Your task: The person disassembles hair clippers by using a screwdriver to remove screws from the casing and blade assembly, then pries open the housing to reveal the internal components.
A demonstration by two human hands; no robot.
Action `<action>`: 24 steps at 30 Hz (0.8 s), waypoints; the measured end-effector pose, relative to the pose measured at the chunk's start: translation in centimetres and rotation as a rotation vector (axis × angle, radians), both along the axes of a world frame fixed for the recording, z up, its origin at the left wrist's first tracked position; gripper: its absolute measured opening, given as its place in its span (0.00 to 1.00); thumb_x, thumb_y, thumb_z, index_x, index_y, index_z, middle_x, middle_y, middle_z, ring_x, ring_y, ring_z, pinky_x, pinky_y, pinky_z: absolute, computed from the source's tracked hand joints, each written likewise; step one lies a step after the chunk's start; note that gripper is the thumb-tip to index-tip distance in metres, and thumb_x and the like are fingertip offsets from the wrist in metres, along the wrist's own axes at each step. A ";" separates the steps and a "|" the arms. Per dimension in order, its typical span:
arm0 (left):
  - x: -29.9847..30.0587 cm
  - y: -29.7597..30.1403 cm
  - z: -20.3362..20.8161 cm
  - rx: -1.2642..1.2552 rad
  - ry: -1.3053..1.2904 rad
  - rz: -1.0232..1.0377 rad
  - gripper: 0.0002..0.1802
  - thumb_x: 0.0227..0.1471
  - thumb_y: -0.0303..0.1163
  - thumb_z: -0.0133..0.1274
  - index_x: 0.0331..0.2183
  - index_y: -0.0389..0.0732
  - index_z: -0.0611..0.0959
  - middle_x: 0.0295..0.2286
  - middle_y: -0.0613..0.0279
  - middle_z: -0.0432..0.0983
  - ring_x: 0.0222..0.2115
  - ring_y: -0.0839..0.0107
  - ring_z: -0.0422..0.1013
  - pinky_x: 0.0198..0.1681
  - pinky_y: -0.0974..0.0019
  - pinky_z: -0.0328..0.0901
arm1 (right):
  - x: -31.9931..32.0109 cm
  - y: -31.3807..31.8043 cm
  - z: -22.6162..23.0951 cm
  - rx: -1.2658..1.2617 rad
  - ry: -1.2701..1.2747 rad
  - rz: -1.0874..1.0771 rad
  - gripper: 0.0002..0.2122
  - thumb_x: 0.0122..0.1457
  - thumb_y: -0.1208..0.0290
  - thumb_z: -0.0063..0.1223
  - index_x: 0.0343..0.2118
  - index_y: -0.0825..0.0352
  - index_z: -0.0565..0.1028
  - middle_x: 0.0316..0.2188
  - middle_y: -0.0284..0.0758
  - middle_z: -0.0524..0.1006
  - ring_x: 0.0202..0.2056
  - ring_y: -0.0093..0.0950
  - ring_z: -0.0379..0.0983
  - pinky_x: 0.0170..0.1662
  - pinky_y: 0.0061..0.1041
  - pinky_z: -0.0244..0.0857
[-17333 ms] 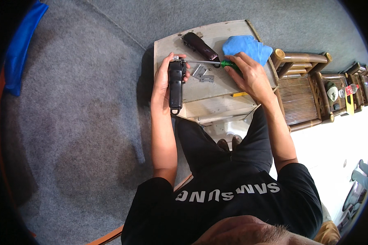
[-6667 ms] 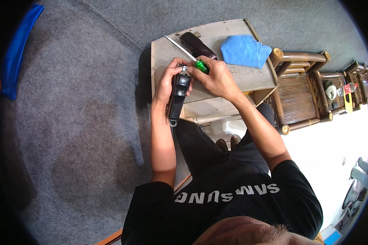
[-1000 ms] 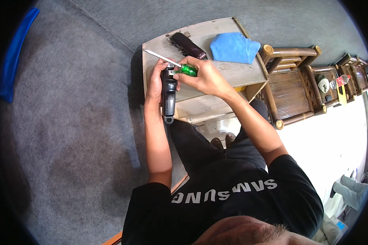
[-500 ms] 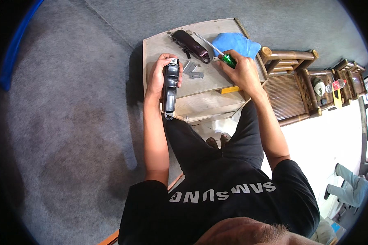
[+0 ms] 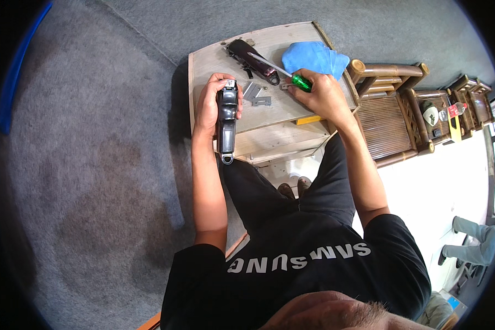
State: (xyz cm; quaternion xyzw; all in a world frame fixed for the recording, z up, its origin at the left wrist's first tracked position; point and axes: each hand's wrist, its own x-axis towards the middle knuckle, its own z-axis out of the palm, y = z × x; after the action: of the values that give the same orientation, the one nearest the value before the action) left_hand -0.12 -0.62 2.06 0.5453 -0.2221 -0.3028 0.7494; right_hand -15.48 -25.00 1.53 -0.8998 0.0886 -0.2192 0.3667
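Note:
My left hand (image 5: 207, 104) is closed around a black hair clipper (image 5: 227, 118), upright in view with its hanging loop toward me. My right hand (image 5: 319, 94) grips a screwdriver (image 5: 301, 82) by its green handle, its shaft pointing away and left over the table. By the right fingertips is a small metal plate (image 5: 285, 86); whether they touch it I cannot tell. Between my hands, grey metal clipper blade parts (image 5: 254, 91) lie on the wooden table (image 5: 209, 65). Behind them rests a dark maroon clipper housing (image 5: 247, 55), partly crossed by the screwdriver shaft.
A blue cloth (image 5: 308, 55) lies at the table's far right. Something yellow (image 5: 309, 120) sits at the near edge. Bamboo chairs (image 5: 385, 126) stand to the right, one holding a bottle (image 5: 456, 110). Another person's legs (image 5: 470, 245) show at far right.
My right hand has shifted slightly left with the screwdriver, and its tip now lies over the maroon housing. The left hand still holds the clipper, nearly unmoved.

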 end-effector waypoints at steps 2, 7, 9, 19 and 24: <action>0.1 0.0 0.1 0.003 -0.002 -0.006 0.15 0.66 0.41 0.45 0.45 0.40 0.74 0.28 0.51 0.78 0.22 0.66 0.75 0.22 0.62 0.73 | -0.2 0.1 0.4 0.050 0.005 -0.008 0.15 0.59 0.59 0.67 0.44 0.63 0.84 0.26 0.46 0.83 0.32 0.45 0.84 0.39 0.42 0.74; -0.1 0.6 -0.1 -0.061 0.067 0.036 0.15 0.65 0.42 0.45 0.45 0.42 0.74 0.28 0.51 0.78 0.21 0.66 0.76 0.21 0.62 0.73 | -0.5 0.4 0.8 0.115 0.012 -0.018 0.18 0.60 0.56 0.67 0.48 0.63 0.81 0.24 0.44 0.82 0.30 0.42 0.84 0.37 0.40 0.72; -0.2 0.4 -0.3 -0.098 0.090 0.028 0.15 0.65 0.42 0.45 0.45 0.42 0.74 0.28 0.50 0.79 0.21 0.65 0.76 0.20 0.62 0.73 | -0.6 0.0 0.2 0.133 -0.041 -0.011 0.19 0.62 0.55 0.66 0.48 0.64 0.81 0.24 0.44 0.82 0.29 0.40 0.83 0.36 0.39 0.72; -0.3 0.7 -0.9 -0.120 0.015 0.031 0.17 0.67 0.44 0.40 0.45 0.41 0.74 0.27 0.50 0.78 0.21 0.66 0.76 0.21 0.62 0.73 | 0.0 0.9 -0.1 0.137 -0.125 -0.035 0.16 0.64 0.56 0.66 0.44 0.65 0.82 0.21 0.41 0.79 0.21 0.33 0.76 0.30 0.35 0.68; -0.4 0.6 -1.0 -0.132 0.000 0.025 0.19 0.67 0.46 0.37 0.45 0.41 0.73 0.28 0.50 0.78 0.21 0.65 0.76 0.21 0.62 0.74 | 0.8 3.1 0.5 0.158 -0.229 -0.033 0.15 0.64 0.57 0.66 0.41 0.67 0.81 0.23 0.42 0.81 0.24 0.37 0.80 0.31 0.37 0.70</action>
State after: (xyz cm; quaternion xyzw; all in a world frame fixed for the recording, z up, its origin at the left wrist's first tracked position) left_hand -0.56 -0.02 1.10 0.4975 -0.2348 -0.2783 0.7873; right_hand -14.63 -21.93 2.07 -0.8356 0.0778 -0.3189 0.4404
